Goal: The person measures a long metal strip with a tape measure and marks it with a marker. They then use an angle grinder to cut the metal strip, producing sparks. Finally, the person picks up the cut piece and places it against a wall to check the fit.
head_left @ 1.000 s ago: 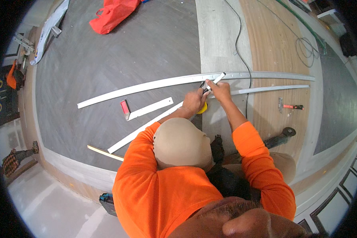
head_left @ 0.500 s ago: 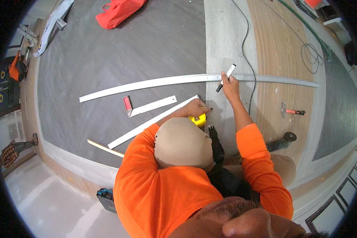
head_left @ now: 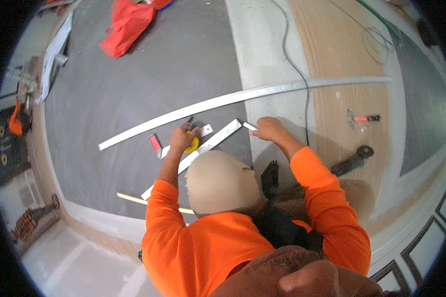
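Observation:
My right hand (head_left: 271, 129) is closed round a white marker (head_left: 250, 126) with a black end, which points at the far end of a long white strip (head_left: 210, 143). To the left, my left hand (head_left: 182, 138) is closed on a yellow tape measure (head_left: 193, 145), partly covered by the fingers. A thin dark piece, too small to name, sticks out past those fingers. Under and beside this hand lies a try square with a red handle (head_left: 155, 143) and a pale blade (head_left: 206, 130). Beyond both hands a long silver straightedge (head_left: 198, 110) crosses the floor.
A red bag (head_left: 126, 29) lies far left. At right are a hammer-like tool with a red handle (head_left: 365, 119), a dark power tool (head_left: 352, 162) and a dark cable (head_left: 297, 64). A narrow wooden strip (head_left: 134, 198) rests near my left arm. Another person's orange garment (head_left: 16, 121) shows at left.
My left hand has moved left with the tape measure, over the try square. My right hand has come down from the straightedge, bringing the marker to the white strip's end. The view has shifted.

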Available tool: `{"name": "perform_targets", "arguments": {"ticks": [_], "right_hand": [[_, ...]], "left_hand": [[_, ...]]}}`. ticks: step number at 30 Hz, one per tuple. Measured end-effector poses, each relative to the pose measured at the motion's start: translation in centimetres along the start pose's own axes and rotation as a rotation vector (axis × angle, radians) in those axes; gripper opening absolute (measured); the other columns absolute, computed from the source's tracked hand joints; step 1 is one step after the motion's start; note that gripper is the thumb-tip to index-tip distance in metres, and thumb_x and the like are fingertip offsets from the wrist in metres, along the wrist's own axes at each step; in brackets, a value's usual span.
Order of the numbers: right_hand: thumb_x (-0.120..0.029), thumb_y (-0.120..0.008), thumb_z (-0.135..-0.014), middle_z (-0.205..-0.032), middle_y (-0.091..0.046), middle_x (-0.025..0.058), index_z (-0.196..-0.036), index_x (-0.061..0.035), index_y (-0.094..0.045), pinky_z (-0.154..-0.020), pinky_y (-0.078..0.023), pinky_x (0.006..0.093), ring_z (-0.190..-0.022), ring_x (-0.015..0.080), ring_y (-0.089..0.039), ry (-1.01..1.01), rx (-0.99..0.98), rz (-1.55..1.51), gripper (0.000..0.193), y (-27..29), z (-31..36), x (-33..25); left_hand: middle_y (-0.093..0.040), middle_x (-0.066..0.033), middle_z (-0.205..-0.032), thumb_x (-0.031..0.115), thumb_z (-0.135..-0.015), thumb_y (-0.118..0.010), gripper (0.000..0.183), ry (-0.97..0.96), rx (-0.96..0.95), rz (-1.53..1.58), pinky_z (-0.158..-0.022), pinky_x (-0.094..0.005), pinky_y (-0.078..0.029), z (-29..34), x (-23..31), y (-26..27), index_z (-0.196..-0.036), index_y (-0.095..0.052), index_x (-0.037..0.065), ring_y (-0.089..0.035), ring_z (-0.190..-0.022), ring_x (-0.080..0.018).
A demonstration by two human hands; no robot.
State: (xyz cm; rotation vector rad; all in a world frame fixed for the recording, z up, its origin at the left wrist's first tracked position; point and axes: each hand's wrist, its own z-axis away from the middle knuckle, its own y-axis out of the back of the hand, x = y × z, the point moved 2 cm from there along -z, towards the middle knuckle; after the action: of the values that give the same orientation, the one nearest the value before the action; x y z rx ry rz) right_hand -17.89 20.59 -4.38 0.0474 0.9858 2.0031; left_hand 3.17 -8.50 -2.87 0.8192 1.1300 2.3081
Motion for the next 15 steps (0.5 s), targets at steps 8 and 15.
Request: {"name": "perform_targets", "arguments": {"ticks": [8, 15], "right_hand": [[-0.054, -0.052, -0.093, -0.093, -0.068, 0.0274, -0.087, 0.0030, -0.072, -0.081, -0.051, 0.0531, -0.089, 0.0438, -0.065, 0.104, -0.139, 0.293, 0.061, 9.7, 8.4, 15.7], [-0.061, -0.056, -0.093, -0.090, -0.072, 0.0176, -0.102, 0.0042, -0.069, -0.072, -0.055, 0.0414, -0.077, 0.0303, -0.069, -0.605, -0.071, -0.371, 0.067, 0.3, 27.3, 32.0]], "left_hand": [[-0.065, -0.0171, -0.116, 0.044, -0.075, -0.081, 0.057, -0.180, 0.321, -0.248, -0.088, -0.0455, -0.051, -0.5, 2.8, 2.3, -0.118, -0.067, 0.008, -0.063, -0.105, -0.0368], [-0.059, -0.0147, -0.124, 0.031, -0.076, -0.081, 0.059, -0.338, 0.077, -0.477, -0.097, -0.0454, -0.047, -6.1, 4.0, 2.5, -0.128, -0.059, 0.010, -0.056, -0.119, -0.0346]]}}
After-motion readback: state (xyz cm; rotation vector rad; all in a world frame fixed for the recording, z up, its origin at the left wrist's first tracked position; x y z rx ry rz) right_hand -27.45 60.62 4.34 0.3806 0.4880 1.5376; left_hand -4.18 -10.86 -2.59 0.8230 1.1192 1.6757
